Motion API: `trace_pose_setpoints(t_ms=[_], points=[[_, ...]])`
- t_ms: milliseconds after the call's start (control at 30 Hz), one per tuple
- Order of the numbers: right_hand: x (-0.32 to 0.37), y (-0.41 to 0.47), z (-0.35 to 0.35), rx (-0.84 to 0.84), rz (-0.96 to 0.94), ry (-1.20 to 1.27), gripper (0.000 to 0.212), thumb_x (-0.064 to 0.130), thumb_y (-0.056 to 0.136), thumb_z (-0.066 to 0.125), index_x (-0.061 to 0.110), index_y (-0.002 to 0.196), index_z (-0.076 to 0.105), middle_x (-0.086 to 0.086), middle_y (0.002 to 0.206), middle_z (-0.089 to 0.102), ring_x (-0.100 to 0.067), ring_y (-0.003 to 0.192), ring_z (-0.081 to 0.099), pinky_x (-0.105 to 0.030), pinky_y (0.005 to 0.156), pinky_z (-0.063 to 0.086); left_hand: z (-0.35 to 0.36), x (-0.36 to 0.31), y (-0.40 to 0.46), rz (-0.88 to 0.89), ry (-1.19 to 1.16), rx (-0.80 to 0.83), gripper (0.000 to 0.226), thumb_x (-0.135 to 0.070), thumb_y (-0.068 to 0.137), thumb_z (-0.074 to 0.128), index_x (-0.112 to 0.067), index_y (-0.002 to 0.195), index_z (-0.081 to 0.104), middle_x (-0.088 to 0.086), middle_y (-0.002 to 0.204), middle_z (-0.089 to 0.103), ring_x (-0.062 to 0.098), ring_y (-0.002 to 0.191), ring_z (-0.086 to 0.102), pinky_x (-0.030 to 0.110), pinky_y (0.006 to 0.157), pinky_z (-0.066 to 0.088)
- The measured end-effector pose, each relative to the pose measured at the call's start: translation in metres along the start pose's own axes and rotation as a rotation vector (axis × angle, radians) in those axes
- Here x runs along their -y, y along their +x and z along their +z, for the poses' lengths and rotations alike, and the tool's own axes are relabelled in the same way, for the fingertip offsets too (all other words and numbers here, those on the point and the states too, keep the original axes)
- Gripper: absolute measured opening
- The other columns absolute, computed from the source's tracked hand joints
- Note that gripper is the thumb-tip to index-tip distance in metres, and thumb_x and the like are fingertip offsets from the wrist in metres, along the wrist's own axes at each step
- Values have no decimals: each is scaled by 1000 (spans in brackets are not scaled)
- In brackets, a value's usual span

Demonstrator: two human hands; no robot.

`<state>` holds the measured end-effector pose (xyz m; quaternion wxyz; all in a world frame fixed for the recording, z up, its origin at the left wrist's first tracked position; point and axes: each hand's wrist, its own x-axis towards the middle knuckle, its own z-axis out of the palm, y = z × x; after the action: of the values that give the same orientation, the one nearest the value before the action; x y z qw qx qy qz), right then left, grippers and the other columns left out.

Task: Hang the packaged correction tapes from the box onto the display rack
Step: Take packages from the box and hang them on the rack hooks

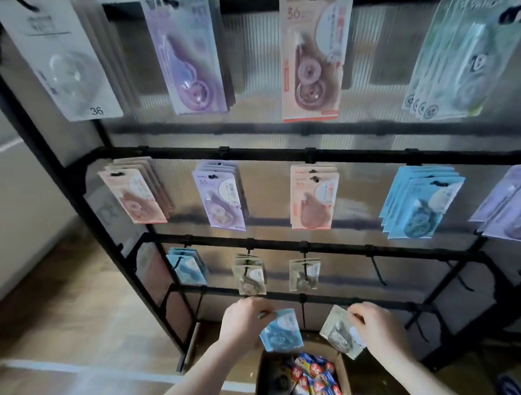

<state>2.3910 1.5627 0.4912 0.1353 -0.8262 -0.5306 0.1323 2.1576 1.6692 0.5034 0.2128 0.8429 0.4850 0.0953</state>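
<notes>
Holding one pack in each hand, the person stands over the open brown cardboard box (261, 374) at the foot of the black metal display rack (57, 163), so each pick is a short lift to the hooks. The left hand (243, 325) has its fingers curled on the top edge of a light-blue carded correction tape pack (280, 331), and the right hand (376, 332) likewise pinches the upper corner of a grey-green carded correction tape pack (340, 332); gripping near the top probably leaves the hang hole free to meet a peg, though the holes themselves are too blurred to make out. Both packs hang just above the box, below the lowest filled row. That row suggests where they belong: matching blue packs (186, 268) hang at the left and matching grey-green packs (250, 274) just beside them, so sorting by colour looks like the aim. More packs with red round stickers (314, 378) remain in the box, so much of the job seems left.
</notes>
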Motion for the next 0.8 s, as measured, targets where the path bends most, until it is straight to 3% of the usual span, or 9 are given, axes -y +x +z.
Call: trace_pose_setpoints(t_ms=[267, 500, 800], points=[[13, 17, 8, -26, -68, -18, 15, 28, 91, 56, 23, 97, 69, 9, 95, 67, -7, 83, 59, -10, 53, 32, -4, 20, 7, -21, 29, -27, 14, -39, 87, 57, -30, 93, 66, -9, 97, 67, 9, 89, 58, 23, 70, 40], [36, 53, 18, -52, -181, 3, 13, 24, 89, 61, 19, 95, 71, 6, 91, 69, -9, 82, 62, -14, 62, 41, 7, 50, 18, -54, 13, -24, 16, -38, 87, 57, -28, 93, 67, -8, 93, 66, 11, 89, 57, 9, 54, 26], [57, 104, 35, 5, -241, -33, 15, 16, 91, 56, 17, 99, 69, 1, 97, 66, -14, 88, 60, -23, 70, 51, 9, 74, 37, -86, -2, -15, 19, -40, 87, 57, -28, 97, 68, -9, 96, 67, 8, 90, 58, 23, 70, 40]])
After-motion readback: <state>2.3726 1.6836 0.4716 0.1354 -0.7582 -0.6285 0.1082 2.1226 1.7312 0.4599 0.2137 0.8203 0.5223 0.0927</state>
